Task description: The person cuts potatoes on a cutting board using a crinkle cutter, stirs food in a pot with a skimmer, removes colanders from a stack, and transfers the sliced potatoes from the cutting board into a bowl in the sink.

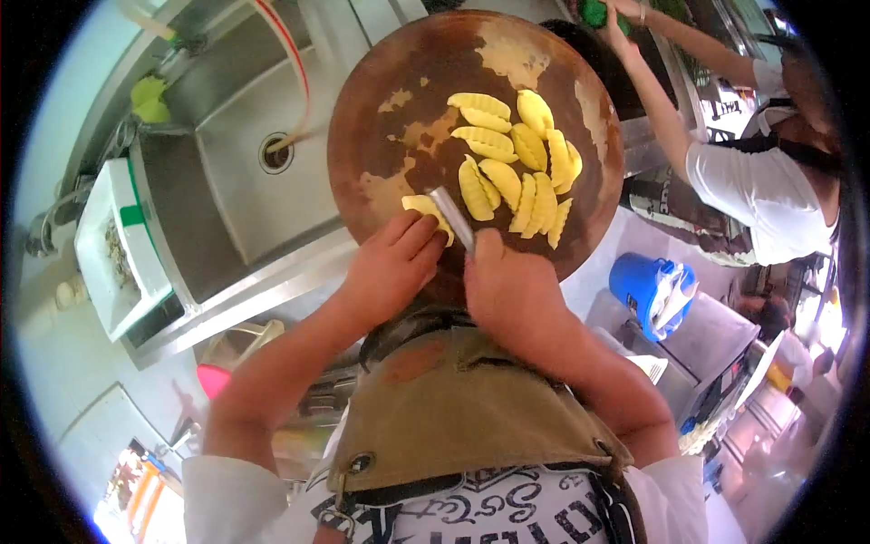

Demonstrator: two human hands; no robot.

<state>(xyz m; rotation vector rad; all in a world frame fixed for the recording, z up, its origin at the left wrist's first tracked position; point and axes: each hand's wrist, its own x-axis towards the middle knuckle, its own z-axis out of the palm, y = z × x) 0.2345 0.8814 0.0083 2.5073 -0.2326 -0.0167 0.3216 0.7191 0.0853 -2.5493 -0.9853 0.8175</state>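
On a round, stained wooden board (372,136) lie several yellow wedges (487,142) with ridged cut faces; they look like peeled potato. My left hand (391,258) is at the board's near left edge, its fingers closed on another yellow potato piece (418,204). Against the right side of that piece stands a metal cutter blade (450,216). My right hand (513,283) is wrapped round the cutter's near end, so its handle is hidden. The cut wedges sit apart from both hands, beyond and to the right of the blade.
Left of the board is a steel sink (245,168) with a hose (299,86) running into its drain. A white tray (118,245) rests at the sink's left end. At right are a blue bucket (634,283) and another person (757,195) holding something green (594,13).
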